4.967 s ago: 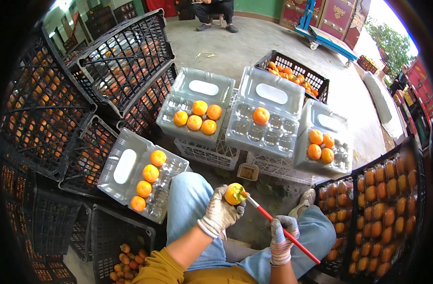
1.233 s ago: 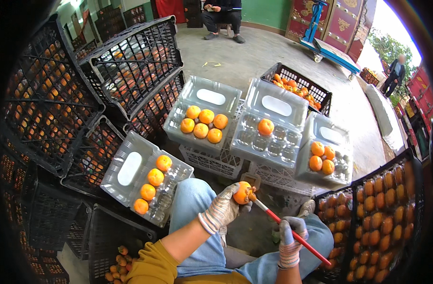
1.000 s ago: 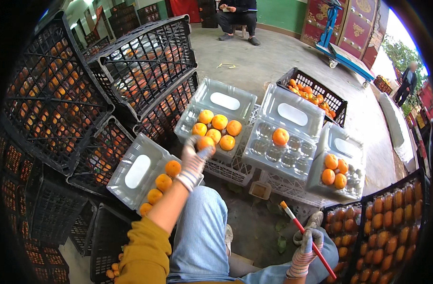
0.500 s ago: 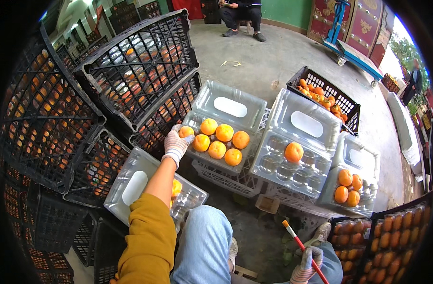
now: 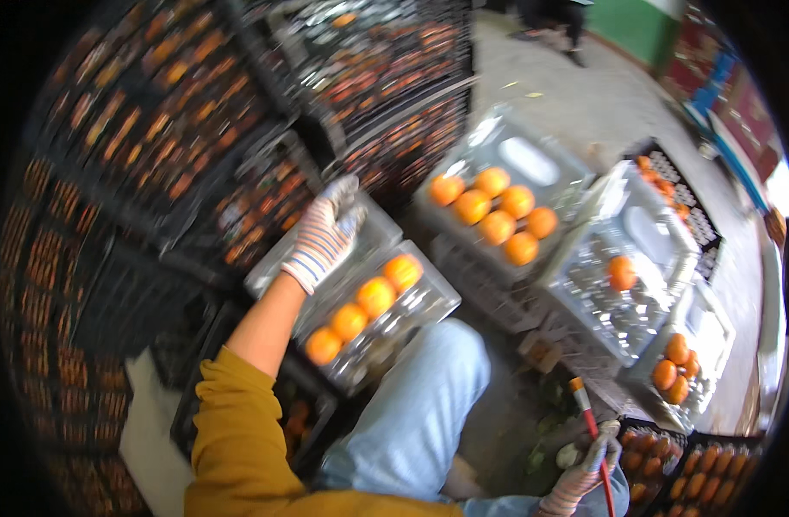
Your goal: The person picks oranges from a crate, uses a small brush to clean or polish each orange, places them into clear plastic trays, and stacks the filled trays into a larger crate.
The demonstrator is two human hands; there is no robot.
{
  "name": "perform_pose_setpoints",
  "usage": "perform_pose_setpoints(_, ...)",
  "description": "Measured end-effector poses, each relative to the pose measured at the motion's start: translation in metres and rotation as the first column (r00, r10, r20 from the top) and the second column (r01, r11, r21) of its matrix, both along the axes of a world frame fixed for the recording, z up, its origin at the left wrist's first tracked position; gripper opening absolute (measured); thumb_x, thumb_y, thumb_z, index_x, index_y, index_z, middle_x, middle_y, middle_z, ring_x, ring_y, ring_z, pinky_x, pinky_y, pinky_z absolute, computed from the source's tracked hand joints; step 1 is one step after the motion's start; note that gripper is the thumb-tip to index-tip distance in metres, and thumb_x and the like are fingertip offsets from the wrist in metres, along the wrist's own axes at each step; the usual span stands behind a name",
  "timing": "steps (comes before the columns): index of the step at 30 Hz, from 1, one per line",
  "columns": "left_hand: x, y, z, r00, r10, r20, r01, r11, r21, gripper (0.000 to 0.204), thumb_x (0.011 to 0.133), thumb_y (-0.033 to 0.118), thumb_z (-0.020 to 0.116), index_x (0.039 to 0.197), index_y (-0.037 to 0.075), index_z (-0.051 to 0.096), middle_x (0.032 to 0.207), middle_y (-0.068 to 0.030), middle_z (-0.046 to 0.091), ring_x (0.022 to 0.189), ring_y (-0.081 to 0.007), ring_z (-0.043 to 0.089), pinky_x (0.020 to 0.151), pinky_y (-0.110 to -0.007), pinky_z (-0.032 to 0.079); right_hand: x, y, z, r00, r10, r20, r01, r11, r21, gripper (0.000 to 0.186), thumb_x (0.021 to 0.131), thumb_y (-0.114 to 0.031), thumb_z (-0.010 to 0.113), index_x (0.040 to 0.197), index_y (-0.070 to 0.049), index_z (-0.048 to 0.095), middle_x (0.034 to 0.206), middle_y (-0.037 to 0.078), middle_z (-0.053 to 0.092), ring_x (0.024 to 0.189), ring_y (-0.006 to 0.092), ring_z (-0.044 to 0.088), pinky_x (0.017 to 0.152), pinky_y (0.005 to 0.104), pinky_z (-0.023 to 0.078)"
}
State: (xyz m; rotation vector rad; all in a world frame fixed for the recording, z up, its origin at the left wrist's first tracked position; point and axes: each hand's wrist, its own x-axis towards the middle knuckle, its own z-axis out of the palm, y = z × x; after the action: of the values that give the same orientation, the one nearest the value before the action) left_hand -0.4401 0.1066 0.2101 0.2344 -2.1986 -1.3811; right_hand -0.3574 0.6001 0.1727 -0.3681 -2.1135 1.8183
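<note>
Black lattice crates [image 5: 153, 129], perhaps plastic

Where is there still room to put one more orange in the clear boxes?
Most room: the clear tray right of the full one holds a single orange. The tray by the left hand has free cups beside its row of four. The tray with six oranges is crowded. The right hand holds a red stick.

It was a fruit-packing yard or warehouse floor: stacked black plastic lattice crates [image 5: 153, 112] full of orange fruit stood along the left, clear plastic clamshell trays [image 5: 498, 198] of round orange fruit [image 5: 496, 227] rested on upturned crates, and bare grey concrete floor [image 5: 584, 103] stretched toward a green wall [image 5: 644, 26].
</note>
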Motion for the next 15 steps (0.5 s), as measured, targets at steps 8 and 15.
perform_pose_setpoints(8,0.38,-0.051,-0.061,0.639,0.667,0.383,-0.668,0.728,-0.153,0.025,0.078,0.009,0.062,0.101,0.0,0.057,0.092,-0.0074,0.063,0.085,-0.0134,0.058,0.077,-0.027,0.046,-0.004,0.056,-0.084,0.989,0.148,0.0,-0.131,0.875,0.466,0.037,0.085,-0.001,0.041,0.122,0.001,0.045,0.109,0.01,0.055,0.095,0.0179,0.054,0.088,0.0283,0.043)
perform_pose_setpoints(15,0.475,0.025,-0.153,-0.258,0.266,0.929,-0.016,0.96,-0.279,0.061,0.077,0.021,0.061,0.131,0.01,0.034,0.134,-0.0137,0.035,0.12,-0.0303,0.037,0.097,-0.037,0.034,0.001,0.062,-0.07,0.911,0.409,-0.056,-0.133,0.419,0.898,0.043,0.082,-0.001,0.043,0.124,-0.004,0.042,0.092,0.007,0.051,0.076,0.0171,0.052,0.069,0.0245,0.045)
